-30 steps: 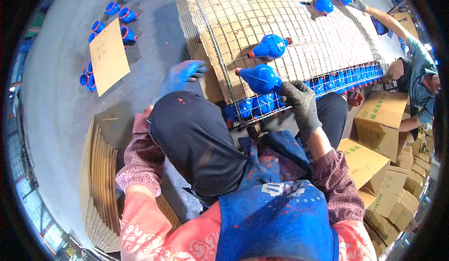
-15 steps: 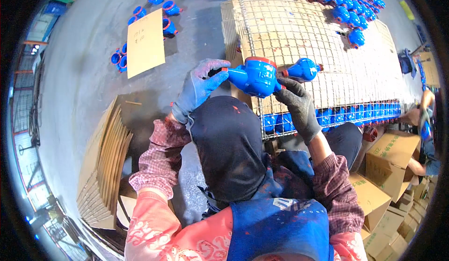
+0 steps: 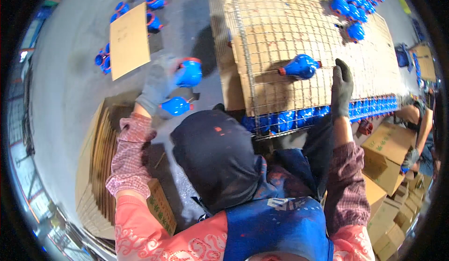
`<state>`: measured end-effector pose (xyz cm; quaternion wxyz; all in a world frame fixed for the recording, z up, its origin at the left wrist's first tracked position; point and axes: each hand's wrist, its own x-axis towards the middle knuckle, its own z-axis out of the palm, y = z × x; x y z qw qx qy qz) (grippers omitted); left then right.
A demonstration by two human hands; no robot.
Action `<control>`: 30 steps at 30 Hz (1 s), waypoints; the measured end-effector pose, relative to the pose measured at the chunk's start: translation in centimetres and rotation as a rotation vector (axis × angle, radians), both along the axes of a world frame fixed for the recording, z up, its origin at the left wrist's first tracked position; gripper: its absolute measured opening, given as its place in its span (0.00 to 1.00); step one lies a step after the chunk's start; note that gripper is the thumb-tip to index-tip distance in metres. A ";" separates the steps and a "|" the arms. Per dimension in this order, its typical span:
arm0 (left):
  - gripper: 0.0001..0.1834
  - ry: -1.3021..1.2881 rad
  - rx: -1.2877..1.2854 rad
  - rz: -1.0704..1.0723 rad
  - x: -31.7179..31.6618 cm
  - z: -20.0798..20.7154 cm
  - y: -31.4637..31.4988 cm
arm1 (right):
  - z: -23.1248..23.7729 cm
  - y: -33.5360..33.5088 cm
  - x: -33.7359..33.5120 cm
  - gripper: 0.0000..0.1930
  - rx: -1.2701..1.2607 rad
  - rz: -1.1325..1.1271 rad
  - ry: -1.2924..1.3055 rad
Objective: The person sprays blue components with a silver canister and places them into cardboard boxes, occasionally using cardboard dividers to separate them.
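My gloved left hand [image 3: 159, 83], partly blurred, holds a blue water meter body [image 3: 189, 73] with a red rim, out to the left above the grey floor. Just below that hand is another blue meter body [image 3: 177, 105] with a red end cap. My right hand [image 3: 343, 85], in a dark glove, is raised over the near right part of the wire mesh with fingers stretched and nothing in them. Left of it, a single blue meter body [image 3: 301, 67] with red end caps lies on its side on the cardboard-lined mesh top [image 3: 276, 31].
Several blue bodies [image 3: 354, 32] stand at the mesh's far right; others line the crate's near side. A cardboard sheet [image 3: 129, 41] lies over blue bodies on the floor. Folded cartons [image 3: 96, 167] stand at left; boxes [image 3: 386, 144] and a co-worker's gloved hand [image 3: 410, 158] are at right.
My left hand has carried the meter body leftward, off the mesh. My right hand has let go of it and moved right. A carton now shows beside my left forearm.
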<state>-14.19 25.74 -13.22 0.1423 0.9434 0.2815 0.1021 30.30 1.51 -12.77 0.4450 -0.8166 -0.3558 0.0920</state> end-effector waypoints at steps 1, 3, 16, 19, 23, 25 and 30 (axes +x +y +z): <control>0.16 -0.038 -0.144 0.098 -0.8 -3.1 1.4 | -0.4 -0.2 1.4 0.21 -0.069 -0.016 -0.008; 0.17 -0.097 -0.264 0.284 -5.0 -11.4 3.6 | -1.7 0.5 3.7 0.24 -0.183 0.002 0.056; 0.18 -0.458 -1.173 1.265 -16.7 -27.4 6.7 | -4.2 1.4 5.5 0.17 -0.338 0.164 0.644; 0.21 -0.460 -1.135 1.406 -17.3 -28.5 6.1 | -3.1 1.7 4.3 0.16 -0.295 0.150 0.678; 0.25 0.118 -0.440 1.181 -21.3 -27.0 6.3 | 0.6 5.2 -1.0 0.14 -0.284 0.315 0.326; 0.23 0.046 -0.251 0.974 -9.6 -23.7 4.3 | 1.5 3.7 -2.0 0.13 -0.339 0.212 0.226; 0.17 -0.804 -1.005 0.238 8.1 -7.5 -5.0 | 6.9 5.7 -6.9 0.12 -0.320 0.332 -0.096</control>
